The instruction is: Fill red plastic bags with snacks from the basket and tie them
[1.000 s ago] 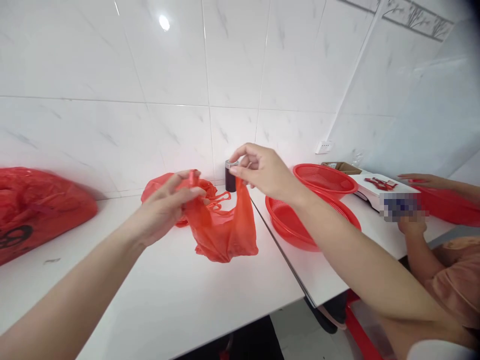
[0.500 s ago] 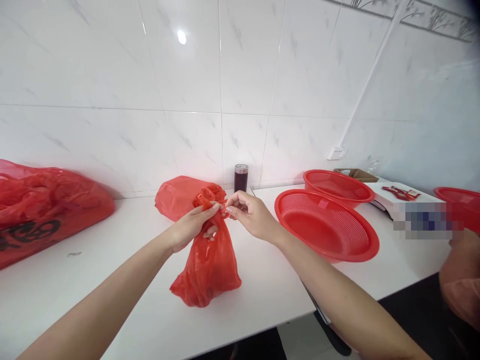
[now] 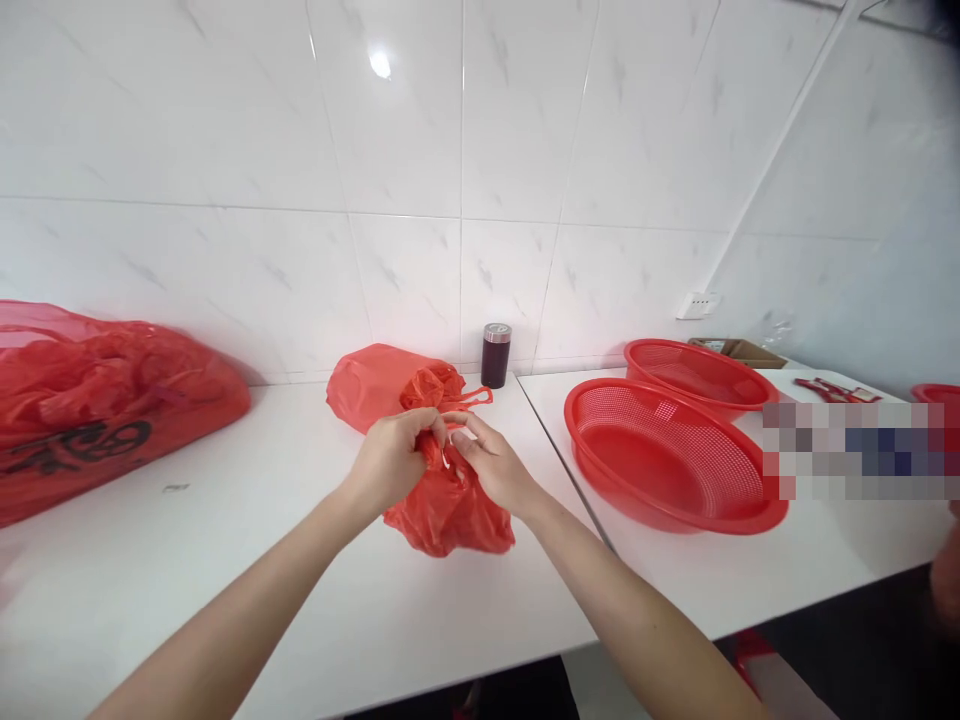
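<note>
A red plastic bag (image 3: 456, 515), bunched at its neck, is between my two hands above the white table. My left hand (image 3: 397, 458) is closed on the left side of the gathered neck, fingers curled inward. Against the other side, my right hand (image 3: 496, 465) pinches the neck with thumb and fingers, close to the left fingertips. A small white strip shows between the hands. Just behind lies another red bag (image 3: 379, 382), with a crumpled top and a thin red loop sticking out to the right. What the bags contain is hidden.
A dark tumbler (image 3: 496, 358) stands by the tiled wall. Two red baskets (image 3: 637, 455) are on the right, near a cardboard box (image 3: 739, 352) and red-handled tool (image 3: 834, 391). A large red bag (image 3: 150, 400) fills the left. A table seam runs beside the near basket.
The held bag has moved away from the table's front edge and looks more compact. My left hand has turned over its neck, and my hands are closer together. The view has swung left.
</note>
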A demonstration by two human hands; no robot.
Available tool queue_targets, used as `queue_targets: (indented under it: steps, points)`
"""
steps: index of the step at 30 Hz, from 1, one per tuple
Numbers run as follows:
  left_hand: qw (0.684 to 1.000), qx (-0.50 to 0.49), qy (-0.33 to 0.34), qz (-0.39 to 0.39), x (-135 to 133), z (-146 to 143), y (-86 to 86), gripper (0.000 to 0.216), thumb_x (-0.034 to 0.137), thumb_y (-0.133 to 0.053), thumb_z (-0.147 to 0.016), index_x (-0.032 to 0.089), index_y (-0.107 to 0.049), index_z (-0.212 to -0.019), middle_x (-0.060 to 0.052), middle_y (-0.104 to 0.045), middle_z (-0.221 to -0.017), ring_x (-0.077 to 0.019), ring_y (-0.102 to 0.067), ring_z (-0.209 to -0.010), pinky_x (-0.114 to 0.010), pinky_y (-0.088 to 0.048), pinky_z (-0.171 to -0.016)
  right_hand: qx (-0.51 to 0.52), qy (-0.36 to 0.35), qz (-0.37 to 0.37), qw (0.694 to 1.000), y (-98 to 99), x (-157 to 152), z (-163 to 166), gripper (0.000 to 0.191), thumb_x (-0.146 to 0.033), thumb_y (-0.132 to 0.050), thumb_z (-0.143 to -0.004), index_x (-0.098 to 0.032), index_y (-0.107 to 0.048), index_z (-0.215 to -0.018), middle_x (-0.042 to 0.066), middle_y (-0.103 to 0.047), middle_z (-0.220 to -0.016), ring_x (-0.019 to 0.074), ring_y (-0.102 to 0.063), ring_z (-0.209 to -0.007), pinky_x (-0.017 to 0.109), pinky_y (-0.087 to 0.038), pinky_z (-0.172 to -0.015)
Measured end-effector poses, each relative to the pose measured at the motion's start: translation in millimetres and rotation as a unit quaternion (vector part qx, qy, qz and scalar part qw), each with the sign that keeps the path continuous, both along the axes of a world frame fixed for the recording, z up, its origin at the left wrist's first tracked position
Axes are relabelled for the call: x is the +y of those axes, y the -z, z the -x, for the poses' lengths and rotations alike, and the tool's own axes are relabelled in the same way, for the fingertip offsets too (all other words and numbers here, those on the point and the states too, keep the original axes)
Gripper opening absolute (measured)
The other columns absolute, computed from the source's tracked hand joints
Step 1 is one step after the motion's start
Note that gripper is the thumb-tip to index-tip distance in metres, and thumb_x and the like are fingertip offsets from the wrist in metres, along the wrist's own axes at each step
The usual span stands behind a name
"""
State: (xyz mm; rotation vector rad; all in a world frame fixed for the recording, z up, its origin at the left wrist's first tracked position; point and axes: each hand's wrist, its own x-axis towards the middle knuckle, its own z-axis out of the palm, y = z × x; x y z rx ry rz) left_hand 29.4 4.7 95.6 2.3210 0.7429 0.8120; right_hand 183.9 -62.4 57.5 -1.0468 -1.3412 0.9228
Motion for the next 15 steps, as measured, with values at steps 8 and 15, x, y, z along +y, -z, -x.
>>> queue_targets:
  steps: [8, 15]
  points:
    - [0.996, -0.046, 0.054, 0.050, -16, 8, 23.7, 0.027, 0.030, -0.048, -0.091, 0.026, -0.067, -0.109, -0.005, -0.069, -0.102, -0.0225, -0.062, -0.096, -0.034, -0.049, -0.085, -0.104, 0.013, 0.008, 0.994, 0.7, -20, -8, 0.022, -0.037, -0.047, -0.095, -0.021, -0.062, -0.097, 0.001, -0.063, -0.085, 0.0159, -0.059, -0.080, 0.031, -0.044, -0.077]
    - [0.982, 0.032, -0.126, 0.139, -13, 66, 83.3, 0.038, 0.053, -0.043, -0.091, 0.026, -0.069, -0.090, -0.003, -0.070, -0.079, -0.0204, -0.056, -0.065, -0.032, -0.048, -0.067, -0.299, 0.220, 0.070, 0.926, 46.6, -47, -46, 0.019, -0.032, -0.041, -0.096, -0.026, -0.058, -0.090, -0.001, -0.072, -0.090, 0.0193, -0.064, -0.082, 0.031, -0.040, -0.075]
